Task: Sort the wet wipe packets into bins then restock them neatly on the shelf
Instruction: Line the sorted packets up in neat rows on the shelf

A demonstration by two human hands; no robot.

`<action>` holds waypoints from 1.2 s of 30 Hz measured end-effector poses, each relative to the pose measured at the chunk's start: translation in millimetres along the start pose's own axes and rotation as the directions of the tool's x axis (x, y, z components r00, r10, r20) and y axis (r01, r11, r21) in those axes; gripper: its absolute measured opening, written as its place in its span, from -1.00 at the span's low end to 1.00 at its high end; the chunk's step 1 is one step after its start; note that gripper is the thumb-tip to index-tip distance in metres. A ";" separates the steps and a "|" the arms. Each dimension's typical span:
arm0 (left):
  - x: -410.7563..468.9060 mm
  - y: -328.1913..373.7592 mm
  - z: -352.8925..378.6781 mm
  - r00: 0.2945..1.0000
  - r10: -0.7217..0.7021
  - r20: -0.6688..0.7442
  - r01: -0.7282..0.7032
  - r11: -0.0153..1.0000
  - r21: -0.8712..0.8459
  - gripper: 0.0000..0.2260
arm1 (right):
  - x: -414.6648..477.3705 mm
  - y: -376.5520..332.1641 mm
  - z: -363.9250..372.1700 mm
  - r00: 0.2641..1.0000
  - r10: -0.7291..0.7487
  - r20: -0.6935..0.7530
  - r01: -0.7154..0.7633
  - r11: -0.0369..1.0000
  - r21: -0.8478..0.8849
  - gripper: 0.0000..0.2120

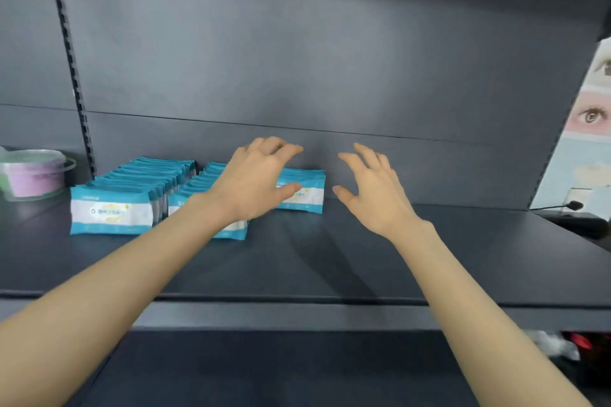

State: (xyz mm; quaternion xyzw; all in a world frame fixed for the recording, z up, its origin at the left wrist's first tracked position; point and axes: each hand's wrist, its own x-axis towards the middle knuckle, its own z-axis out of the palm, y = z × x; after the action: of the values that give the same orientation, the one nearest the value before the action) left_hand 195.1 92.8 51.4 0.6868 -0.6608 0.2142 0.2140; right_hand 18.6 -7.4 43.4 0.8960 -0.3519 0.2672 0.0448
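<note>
Dark shelf (429, 258) is carrying packets (112, 211) in rows toward nine o'clock. Over the short row (307, 195) the left hand (254, 178) is hovering, fingers spread, gripping nothing. The right hand (373, 188) is hanging open and empty at its three o'clock. A clumsy nudge risks toppling that upright row.

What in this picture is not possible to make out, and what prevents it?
Head view only.
Middle row of teal-and-white wet wipe packets: left hand and forearm cover its front.
Packet print: blurred, too small.
Clear plastic tub: cut by left edge.
Red and white items under dark grey shelf: blurred.
</note>
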 end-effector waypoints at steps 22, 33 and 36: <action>-378.1 205.8 210.8 0.863 -0.340 0.372 0.392 0.917 -0.070 -0.57 | -404.8 69.1 187.5 0.826 0.016 0.563 -0.155 0.967 0.201 -0.53; -568.2 228.9 442.0 0.407 -0.440 0.801 0.750 0.661 -0.018 -0.54 | -583.4 86.6 433.6 0.493 0.148 0.857 -0.452 0.886 0.107 -0.57; -624.6 234.8 512.8 0.299 -0.465 0.833 0.822 0.570 0.023 -0.54 | -638.0 96.1 508.0 0.413 0.172 0.894 -0.541 0.836 0.089 -0.55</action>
State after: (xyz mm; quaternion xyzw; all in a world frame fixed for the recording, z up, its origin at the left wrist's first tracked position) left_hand -55.6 298.3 -725.2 0.8532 -0.3660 -0.3519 0.1197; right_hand -206.0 171.4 -726.0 0.7988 -0.4557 -0.1504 -0.3626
